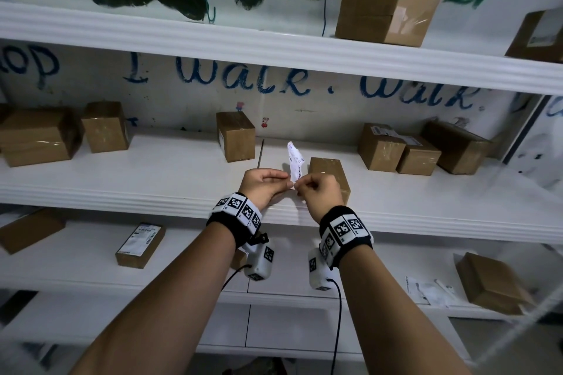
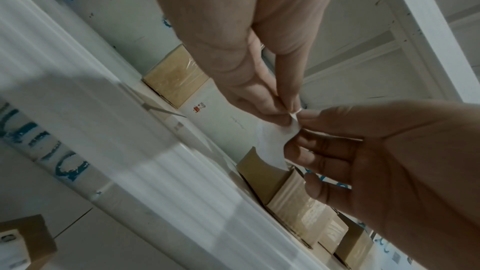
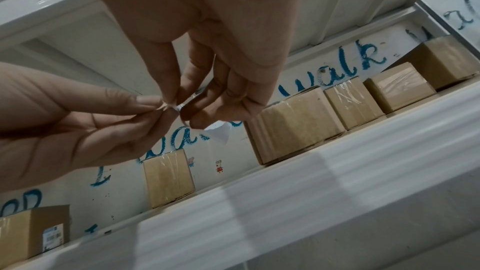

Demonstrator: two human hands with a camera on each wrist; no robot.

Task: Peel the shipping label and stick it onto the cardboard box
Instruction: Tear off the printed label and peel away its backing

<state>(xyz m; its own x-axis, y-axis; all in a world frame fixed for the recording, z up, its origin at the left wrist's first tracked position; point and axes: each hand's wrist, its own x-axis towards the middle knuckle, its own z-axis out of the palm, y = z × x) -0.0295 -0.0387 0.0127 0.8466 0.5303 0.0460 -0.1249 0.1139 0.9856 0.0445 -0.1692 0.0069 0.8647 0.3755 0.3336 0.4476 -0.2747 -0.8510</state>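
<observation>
A white shipping label (image 1: 295, 161) with printed text stands up, crumpled, over the middle shelf (image 1: 170, 173). My left hand (image 1: 286, 184) and right hand (image 1: 300, 187) both pinch its lower corner between thumb and fingertips, close together. Just right of the hands, a plain taped cardboard box (image 1: 327, 172) sits on the shelf, partly hidden by my right hand. In the left wrist view my left hand (image 2: 291, 110) meets the right hand (image 2: 302, 127) at the label (image 2: 271, 141). The right wrist view shows my right hand (image 3: 176, 107) pinching the label (image 3: 219, 131) near the box (image 3: 293, 124).
Several more brown boxes stand along the middle shelf, such as one upright box (image 1: 236, 135) behind the hands and a group (image 1: 396, 151) to the right. Other boxes (image 1: 385, 15) sit on the shelf above. Below lie a labelled box (image 1: 140, 245) and loose label sheets (image 1: 429, 289).
</observation>
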